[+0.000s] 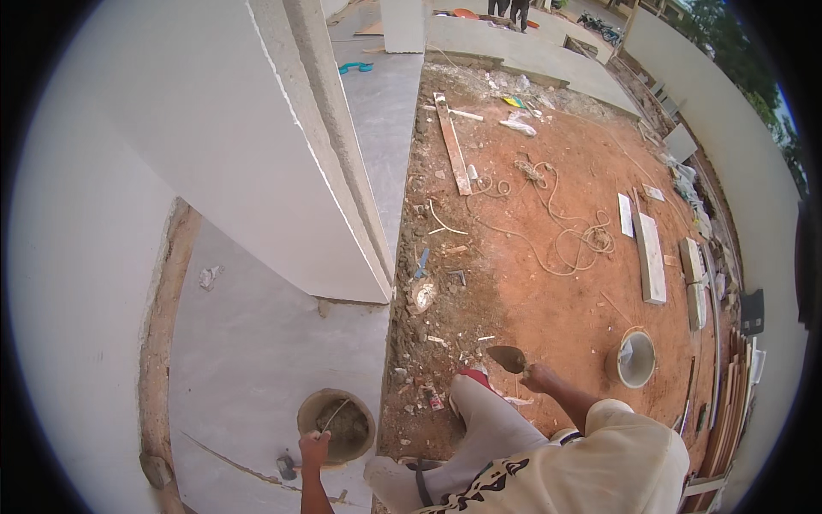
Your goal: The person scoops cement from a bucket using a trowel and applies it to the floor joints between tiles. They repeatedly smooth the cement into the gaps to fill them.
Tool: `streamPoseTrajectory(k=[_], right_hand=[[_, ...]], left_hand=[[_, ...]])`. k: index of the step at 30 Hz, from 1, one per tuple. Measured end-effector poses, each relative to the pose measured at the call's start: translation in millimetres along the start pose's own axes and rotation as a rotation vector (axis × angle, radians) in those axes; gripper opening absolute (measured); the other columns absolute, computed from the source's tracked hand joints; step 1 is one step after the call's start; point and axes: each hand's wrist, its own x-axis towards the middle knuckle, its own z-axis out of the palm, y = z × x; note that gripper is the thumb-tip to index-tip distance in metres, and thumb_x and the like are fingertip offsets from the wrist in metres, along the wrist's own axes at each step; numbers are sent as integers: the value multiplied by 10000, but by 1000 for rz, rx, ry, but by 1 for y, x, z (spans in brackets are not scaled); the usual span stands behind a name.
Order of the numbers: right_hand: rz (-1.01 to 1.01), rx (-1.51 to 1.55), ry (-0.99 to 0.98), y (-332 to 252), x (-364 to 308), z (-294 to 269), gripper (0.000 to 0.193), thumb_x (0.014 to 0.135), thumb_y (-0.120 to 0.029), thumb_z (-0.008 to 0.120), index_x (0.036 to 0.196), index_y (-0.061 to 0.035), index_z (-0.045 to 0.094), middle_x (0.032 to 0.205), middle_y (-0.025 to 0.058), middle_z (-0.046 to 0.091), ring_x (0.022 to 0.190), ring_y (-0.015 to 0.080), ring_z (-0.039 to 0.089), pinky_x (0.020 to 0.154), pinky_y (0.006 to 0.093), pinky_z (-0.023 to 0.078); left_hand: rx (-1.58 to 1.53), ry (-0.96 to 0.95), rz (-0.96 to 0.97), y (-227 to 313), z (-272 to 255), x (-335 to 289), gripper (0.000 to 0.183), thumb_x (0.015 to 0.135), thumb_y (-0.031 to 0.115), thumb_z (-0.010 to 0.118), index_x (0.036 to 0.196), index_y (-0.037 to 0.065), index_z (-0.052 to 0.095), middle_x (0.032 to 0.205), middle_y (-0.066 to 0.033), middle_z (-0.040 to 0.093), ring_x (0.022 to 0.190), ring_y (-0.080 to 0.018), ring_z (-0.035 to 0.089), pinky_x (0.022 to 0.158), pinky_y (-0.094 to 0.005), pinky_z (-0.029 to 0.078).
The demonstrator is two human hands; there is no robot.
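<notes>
My left hand (314,447) is closed round the thin handle of a bucket (307,403), which stands on the grey floor slab. Inside the bucket lies grey-brown mortar (346,421). Out to the right, my right hand (538,378) grips a trowel (509,358) by its handle, the dull pointed blade turned to the left above the dirt. The trowel is well apart from the bucket. One of my legs (488,411), in light trousers, is bent between the two hands, its foot on the dirt beside the slab edge.
A wall end (368,283) rises ahead on the slab (248,343). The slab drops to red dirt with rubble along its edge. A second bucket (635,360), tangled rope (591,240), a plank (451,141) and pale beams (651,257) lie to the right. Two people (511,10) stand far off.
</notes>
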Motion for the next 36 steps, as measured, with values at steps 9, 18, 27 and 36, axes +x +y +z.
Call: streamPoseTrajectory(k=[9,18,27,36], right_hand=[[398,86,-98,140,-163,-135,470,800,-394,746,1106,-39,724,1151,203,698,1108,350,660,913,435,533],[263,258,55,114,-69,-258,454,819,-359,751,1108,-12,713,1049,194,725,1019,324,695,859,436,536],[85,336,-14,65,44,-397,418,807,-340,760,1036,5,698,853,156,706,805,282,690,732,416,519],[220,342,-55,146,144,-498,363,788,-311,769,903,29,712,778,171,697,739,306,686,666,431,523]], left_hand=[[-17,252,-352,159,-86,-37,412,808,273,716,600,-27,527,545,-115,482,504,-215,498,547,-453,410],[-885,293,-883,208,-22,-42,298,888,274,690,767,26,578,544,-15,422,413,-160,407,418,-347,403],[-922,400,-1235,315,54,-13,261,869,215,669,710,82,509,549,-28,414,458,-170,418,453,-370,360],[-1085,459,-1251,399,109,34,185,876,210,666,785,104,545,617,-19,431,492,-171,398,533,-397,426]])
